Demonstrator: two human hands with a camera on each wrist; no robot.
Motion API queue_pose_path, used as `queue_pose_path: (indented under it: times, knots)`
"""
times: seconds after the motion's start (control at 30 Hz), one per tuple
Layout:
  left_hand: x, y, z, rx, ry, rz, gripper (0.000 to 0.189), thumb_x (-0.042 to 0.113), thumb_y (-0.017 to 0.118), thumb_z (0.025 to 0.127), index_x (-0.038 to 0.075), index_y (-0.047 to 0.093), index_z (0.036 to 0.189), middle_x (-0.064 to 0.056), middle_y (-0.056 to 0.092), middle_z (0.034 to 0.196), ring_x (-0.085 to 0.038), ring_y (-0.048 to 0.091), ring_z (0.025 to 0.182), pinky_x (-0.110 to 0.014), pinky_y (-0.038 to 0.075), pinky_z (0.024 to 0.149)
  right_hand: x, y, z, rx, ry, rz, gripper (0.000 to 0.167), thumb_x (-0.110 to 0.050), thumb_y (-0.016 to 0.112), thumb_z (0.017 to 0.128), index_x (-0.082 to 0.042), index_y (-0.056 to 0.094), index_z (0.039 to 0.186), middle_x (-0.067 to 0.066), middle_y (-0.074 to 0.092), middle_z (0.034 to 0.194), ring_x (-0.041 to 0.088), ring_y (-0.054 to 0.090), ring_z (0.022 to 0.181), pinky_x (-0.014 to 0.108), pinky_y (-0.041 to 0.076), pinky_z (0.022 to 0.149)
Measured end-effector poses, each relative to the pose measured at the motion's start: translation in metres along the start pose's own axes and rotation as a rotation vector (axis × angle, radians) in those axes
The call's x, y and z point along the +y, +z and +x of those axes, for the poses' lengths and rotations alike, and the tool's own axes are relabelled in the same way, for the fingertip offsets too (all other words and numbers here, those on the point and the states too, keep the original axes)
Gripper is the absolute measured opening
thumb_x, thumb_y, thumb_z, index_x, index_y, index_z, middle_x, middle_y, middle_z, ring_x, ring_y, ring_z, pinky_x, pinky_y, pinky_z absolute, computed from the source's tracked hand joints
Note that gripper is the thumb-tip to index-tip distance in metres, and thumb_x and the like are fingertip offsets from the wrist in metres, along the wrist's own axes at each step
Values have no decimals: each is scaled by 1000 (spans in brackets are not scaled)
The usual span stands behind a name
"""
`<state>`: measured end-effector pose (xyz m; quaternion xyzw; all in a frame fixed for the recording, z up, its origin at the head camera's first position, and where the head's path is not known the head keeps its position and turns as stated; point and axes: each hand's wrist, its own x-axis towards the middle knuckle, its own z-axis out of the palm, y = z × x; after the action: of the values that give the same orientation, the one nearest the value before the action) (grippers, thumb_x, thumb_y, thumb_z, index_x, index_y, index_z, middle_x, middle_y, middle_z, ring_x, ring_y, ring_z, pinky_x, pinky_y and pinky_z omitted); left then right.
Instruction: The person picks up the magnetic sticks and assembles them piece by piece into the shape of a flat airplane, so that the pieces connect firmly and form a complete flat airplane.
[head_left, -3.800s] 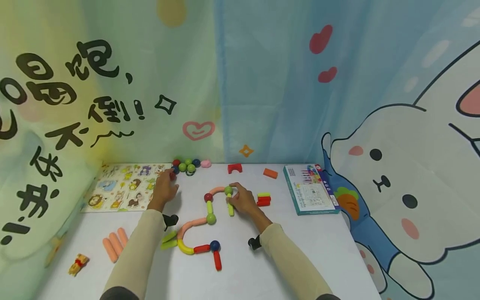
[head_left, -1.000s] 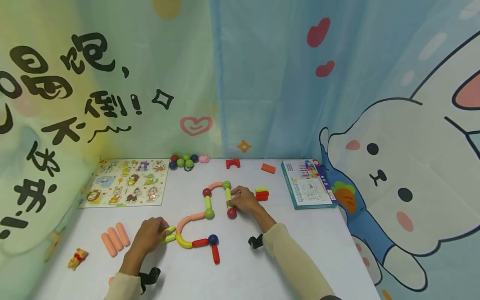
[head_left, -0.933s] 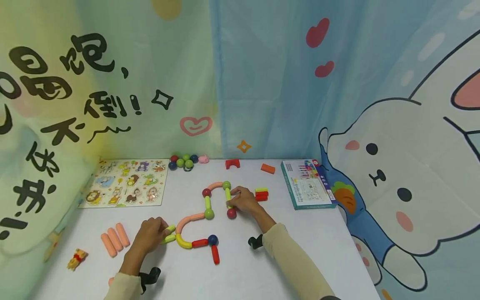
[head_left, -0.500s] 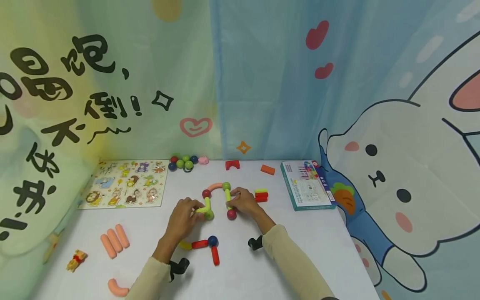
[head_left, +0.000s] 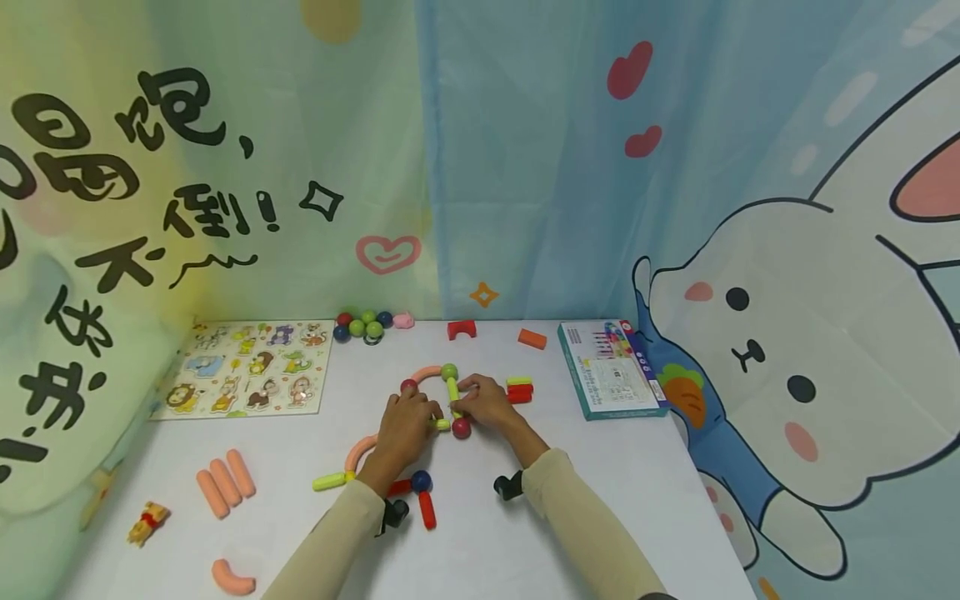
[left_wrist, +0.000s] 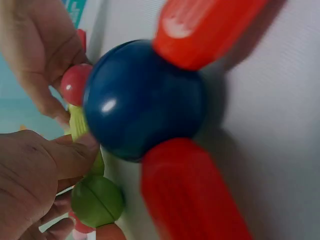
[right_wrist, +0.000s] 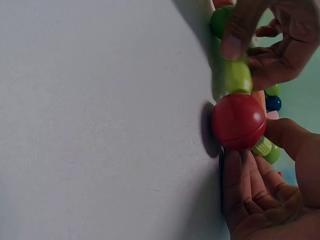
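Note:
My left hand [head_left: 405, 425] pinches a short light-green building stick [right_wrist: 236, 75] between thumb and fingers. One end of this stick meets a red ball [right_wrist: 238, 121]; a green ball [left_wrist: 97, 201] is at its other end. On the right, my right hand [head_left: 487, 402] grips another light-green stick [head_left: 453, 390], which runs from the red ball up to a second green ball [head_left: 448, 372]. A curved peach piece [head_left: 427, 372] links that ball to another red ball [head_left: 408, 386], partly covered by my left fingers. My left forearm hides part of the lower chain.
Close to the left wrist lies a blue ball [left_wrist: 145, 100] with red sticks [head_left: 427, 510]. A loose green stick [head_left: 328, 482], peach sticks [head_left: 223, 483] and a bear figure [head_left: 148, 523] lie left. A picture board [head_left: 247, 367], balls [head_left: 357, 328] and a box [head_left: 611, 367] stand behind.
My left hand first left the ball cluster, and a red ball appeared under the right-hand stick. It then took one green stick from the left and brought it rightward between the balls.

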<state>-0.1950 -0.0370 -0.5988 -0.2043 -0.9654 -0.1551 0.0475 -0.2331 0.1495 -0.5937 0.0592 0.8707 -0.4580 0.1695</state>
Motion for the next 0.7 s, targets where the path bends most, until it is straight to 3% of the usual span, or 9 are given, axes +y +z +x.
queue_pose_path:
  times: [0.3,0.43,0.57,0.7]
  knots:
    - [-4,2,-7,-2,-1,-25,17,18,88,88,20,82,104,2,70,91,-18,52,93,-34,40,81,-2,4,-1,1,2,63,39,-20,81,94,-8,67,128,10,77,98,17,68,80,26,55,70]
    - [-5,-1,-12,22,-23,-82,22,15,88,87,19,82,108,-1,71,98,-21,53,100,-37,46,87,-3,7,0,14,1,75,38,-20,81,94,-8,67,127,9,77,97,15,67,80,25,54,69]
    - [-10,-6,-18,51,-90,-110,31,16,91,84,19,80,113,-8,68,112,-26,54,107,-43,48,94,-4,11,0,42,9,66,35,-20,81,94,-10,68,125,8,77,96,15,68,81,25,52,71]
    - [-16,-10,-24,38,-189,-88,35,24,93,82,22,79,114,-9,65,111,-28,55,99,-43,46,88,-4,14,0,83,24,54,34,-20,82,93,-11,69,123,7,76,96,17,68,81,26,52,71]
